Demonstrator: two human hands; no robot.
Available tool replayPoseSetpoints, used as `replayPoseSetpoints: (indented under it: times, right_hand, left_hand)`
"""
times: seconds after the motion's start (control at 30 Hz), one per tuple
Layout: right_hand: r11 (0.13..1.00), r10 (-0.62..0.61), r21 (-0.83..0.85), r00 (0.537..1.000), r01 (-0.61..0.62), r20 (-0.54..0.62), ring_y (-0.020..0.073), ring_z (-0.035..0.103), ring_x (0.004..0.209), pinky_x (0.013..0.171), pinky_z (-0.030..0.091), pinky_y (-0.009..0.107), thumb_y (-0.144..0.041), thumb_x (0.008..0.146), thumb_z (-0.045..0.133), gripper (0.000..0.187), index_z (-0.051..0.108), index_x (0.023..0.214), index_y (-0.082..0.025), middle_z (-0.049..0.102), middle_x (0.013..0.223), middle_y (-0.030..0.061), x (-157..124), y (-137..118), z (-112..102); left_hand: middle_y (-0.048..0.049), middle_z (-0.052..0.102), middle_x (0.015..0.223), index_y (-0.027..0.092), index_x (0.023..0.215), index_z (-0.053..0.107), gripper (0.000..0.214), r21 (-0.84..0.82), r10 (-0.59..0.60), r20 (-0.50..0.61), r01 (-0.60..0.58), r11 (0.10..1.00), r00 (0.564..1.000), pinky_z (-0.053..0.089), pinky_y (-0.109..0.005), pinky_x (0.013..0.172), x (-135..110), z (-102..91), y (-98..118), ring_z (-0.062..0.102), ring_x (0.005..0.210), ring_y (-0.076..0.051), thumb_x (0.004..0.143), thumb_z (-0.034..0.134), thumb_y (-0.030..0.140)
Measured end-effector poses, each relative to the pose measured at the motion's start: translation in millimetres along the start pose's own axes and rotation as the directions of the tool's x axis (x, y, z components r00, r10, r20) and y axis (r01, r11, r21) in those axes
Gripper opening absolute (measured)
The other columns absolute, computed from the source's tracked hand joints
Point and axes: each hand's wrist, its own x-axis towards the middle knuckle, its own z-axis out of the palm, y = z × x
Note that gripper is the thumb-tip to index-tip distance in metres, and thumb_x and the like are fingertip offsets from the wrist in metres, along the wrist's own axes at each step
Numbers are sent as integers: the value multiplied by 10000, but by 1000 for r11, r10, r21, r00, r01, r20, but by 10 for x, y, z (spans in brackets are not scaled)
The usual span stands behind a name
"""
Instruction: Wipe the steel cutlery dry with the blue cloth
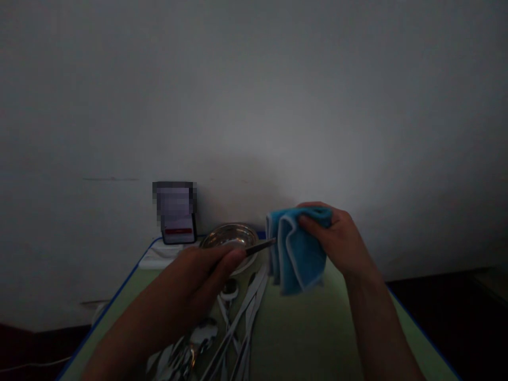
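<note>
My left hand (210,270) is closed round a piece of metal cutlery (261,247). Only a narrow, flat length of it sticks out past my thumb, so its kind is hidden. That end points right, close to a folded blue cloth (304,254) with pale edging; I cannot tell whether they touch. My right hand (337,233) grips the cloth at its top, thumb in front, and the folds hang down over the table. Below my left hand lie several spoons (204,332) and long, flat knives (250,307), partly covered by my forearm.
A shiny metal bowl (230,233) stands at the back of the green table (301,338), which has a blue edge. Left of it, a phone (178,222) leans upright by a white object (159,257). A plain wall (254,106) rises directly behind.
</note>
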Motion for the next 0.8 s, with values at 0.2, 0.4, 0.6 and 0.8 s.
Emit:
replayPoseSetpoints:
  times: [0.2,0.4,0.6,0.8]
  right_hand:
    - [855,219,513,841,79,-494,200,633,875,686,520,326,-504,818,472,403,576,1059,-199,671,980,66,161,41,551]
    - [706,364,708,858,-1,-362,205,630,931,699,530,325,-482,788,531,391,556,1045,-188,658,1065,78,170,58,782]
    - [672,315,725,945,-153,-92,192,655,807,726,524,327,-355,686,674,282,614,900,-181,706,883,48,208,192,565]
    - [958,141,275,971,-84,-195,159,625,705,680,499,304,-358,620,738,314,662,888,-212,689,788,6,138,173,182]
  left_hand:
    - [-6,629,729,195,746,521,384,-28,-26,-58,24,999,998,394,-258,599,90,154,160,582,657,-156,927,260,410]
    - [-29,647,731,197,742,545,376,79,-24,-72,29,996,997,374,-247,530,157,197,140,597,653,-173,917,267,378]
    - [-14,644,636,208,759,616,402,146,-94,14,91,985,995,378,-258,530,44,94,-16,595,576,-170,903,289,392]
    - [11,629,580,210,727,638,417,28,-105,87,103,994,991,394,-231,518,-38,-11,-49,574,533,-137,887,331,441]
